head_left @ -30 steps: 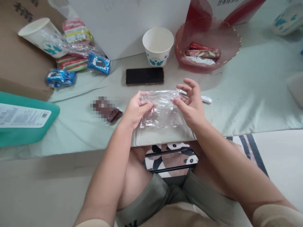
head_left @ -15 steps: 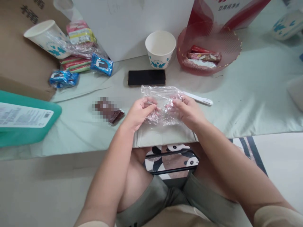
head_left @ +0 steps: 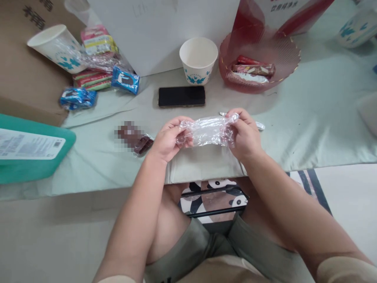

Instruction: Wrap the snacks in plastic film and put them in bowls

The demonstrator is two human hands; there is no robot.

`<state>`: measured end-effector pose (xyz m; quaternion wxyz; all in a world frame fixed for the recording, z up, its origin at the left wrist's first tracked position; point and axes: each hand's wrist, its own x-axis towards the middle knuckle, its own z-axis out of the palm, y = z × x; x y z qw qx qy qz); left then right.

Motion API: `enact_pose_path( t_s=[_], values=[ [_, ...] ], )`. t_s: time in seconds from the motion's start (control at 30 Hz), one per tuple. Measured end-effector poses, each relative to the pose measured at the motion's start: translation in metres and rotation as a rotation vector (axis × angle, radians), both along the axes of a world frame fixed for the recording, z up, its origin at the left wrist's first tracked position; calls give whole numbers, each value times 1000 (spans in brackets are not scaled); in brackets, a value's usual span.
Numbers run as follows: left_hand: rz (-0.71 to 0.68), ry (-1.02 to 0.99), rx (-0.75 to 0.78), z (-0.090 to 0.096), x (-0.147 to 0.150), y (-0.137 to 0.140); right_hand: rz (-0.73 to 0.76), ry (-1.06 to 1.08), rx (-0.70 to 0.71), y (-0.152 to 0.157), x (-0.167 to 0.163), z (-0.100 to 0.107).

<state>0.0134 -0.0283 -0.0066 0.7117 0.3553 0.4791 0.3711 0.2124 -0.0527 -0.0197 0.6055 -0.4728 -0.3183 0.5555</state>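
A crumpled clear plastic bag [head_left: 209, 130] is stretched sideways between my two hands, above the table's front part. My left hand [head_left: 172, 138] pinches its left end, fingers closed on the plastic. At the other end my right hand [head_left: 245, 131] grips the bunched film between thumb and fingers. Partly hidden behind the right hand lies a white, slim tool [head_left: 260, 125], of which only the two ends show. Left of my left hand rests a dark brown packet [head_left: 143, 144], its upper part blurred out.
Behind my hands lie a black phone [head_left: 182, 96], a paper cup [head_left: 198, 59] and a pink ribbed bowl [head_left: 282, 67] holding wrapped snacks. Blue snack packets [head_left: 125, 80] and a tilted paper cup [head_left: 53, 49] are at left, near a green container [head_left: 63, 145]. Boxes stand at the back.
The plastic bag has gone from loosely spread and gathered to pulled narrow and taut. My right hand has moved slightly right and up, now covering most of the white tool.
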Motion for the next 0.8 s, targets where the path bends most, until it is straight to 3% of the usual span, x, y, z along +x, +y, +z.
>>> enact_pose_path(
  t_s=[0.13,0.33,0.47,0.67,0.8],
  values=[
    [76,-40,65,-2,1,2,46,-31,65,1,6,0],
    [56,29,160,-7,-1,3,25,-443,88,-4,3,1],
    [43,72,239,-8,0,0,22,-365,57,-4,-2,1],
    [23,130,324,-12,2,-1,211,-148,-130,-3,-3,-3],
    [101,273,390,-20,2,5,118,-322,-70,-6,-4,-1]
  ],
)
